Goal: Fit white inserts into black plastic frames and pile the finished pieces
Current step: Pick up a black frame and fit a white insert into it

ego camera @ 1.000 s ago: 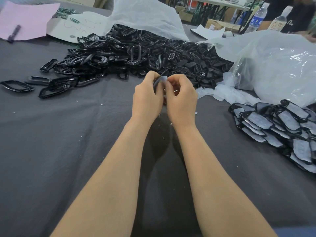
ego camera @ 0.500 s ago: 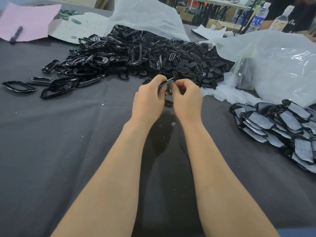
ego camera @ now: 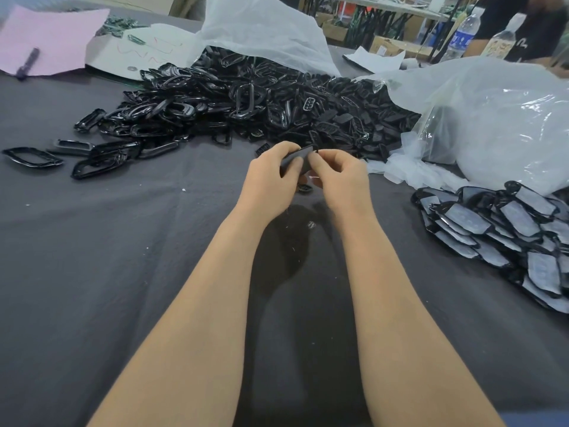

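My left hand (ego camera: 271, 177) and my right hand (ego camera: 341, 177) meet above the middle of the dark cloth, both pinching one small black frame piece (ego camera: 297, 160) between fingers and thumbs. Its far side is hidden by my fingers, so I cannot tell whether an insert sits in it. Behind my hands spreads a big heap of loose black frames (ego camera: 246, 103). At the right lies a pile of finished pieces (ego camera: 498, 232), black rims with pale faces. Another small black part (ego camera: 304, 188) lies on the cloth just below my hands.
A grey cloth (ego camera: 123, 257) covers the table. Clear plastic bags (ego camera: 492, 118) bulge at the right and back. Stray frames (ego camera: 34, 157) lie at the left. Pink paper with a marker (ego camera: 27, 63) sits far left. Bottles (ego camera: 462, 38) and a person stand at the far right.
My hands have shifted a little toward me and right, and the piece between them has turned so its dark flat side faces up.
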Tool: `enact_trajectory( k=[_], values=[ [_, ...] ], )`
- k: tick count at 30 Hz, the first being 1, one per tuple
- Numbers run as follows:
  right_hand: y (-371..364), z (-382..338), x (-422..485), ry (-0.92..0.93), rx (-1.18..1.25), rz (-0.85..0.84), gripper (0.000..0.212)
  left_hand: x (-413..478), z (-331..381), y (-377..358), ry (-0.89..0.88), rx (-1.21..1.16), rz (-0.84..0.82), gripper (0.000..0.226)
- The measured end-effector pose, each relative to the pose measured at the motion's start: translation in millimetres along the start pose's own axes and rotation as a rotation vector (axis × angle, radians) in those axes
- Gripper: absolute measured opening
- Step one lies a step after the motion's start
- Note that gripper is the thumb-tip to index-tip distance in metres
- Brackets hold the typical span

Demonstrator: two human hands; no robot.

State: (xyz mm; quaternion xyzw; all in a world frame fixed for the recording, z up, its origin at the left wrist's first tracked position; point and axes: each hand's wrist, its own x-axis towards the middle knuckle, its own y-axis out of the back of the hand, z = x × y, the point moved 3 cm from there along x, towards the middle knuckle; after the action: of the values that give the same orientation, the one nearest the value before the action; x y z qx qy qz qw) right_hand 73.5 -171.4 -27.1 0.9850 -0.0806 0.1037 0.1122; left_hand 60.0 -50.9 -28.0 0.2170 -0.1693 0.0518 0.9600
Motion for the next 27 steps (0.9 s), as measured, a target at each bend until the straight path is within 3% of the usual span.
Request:
enact_trajectory(
  k=[8,17,27],
  values=[
    [-5.3,3.1,2.3,0.027,-0.169,-0.005,0.01,1.6,-4.7,-3.3,0.047,0.051,0.041,0.008],
    [-6.2,1.4,-1.1,0.0,0.033,-0.004,0.004,0.8,-2.1,-0.8,0.068,-0.011,0.054,0.012],
    [-6.3,1.8,0.0,0.045,-0.028,0.024,0.005,0.6,-3.2,-2.1,0.132,-0.079,0.08,0.015]
  ],
)
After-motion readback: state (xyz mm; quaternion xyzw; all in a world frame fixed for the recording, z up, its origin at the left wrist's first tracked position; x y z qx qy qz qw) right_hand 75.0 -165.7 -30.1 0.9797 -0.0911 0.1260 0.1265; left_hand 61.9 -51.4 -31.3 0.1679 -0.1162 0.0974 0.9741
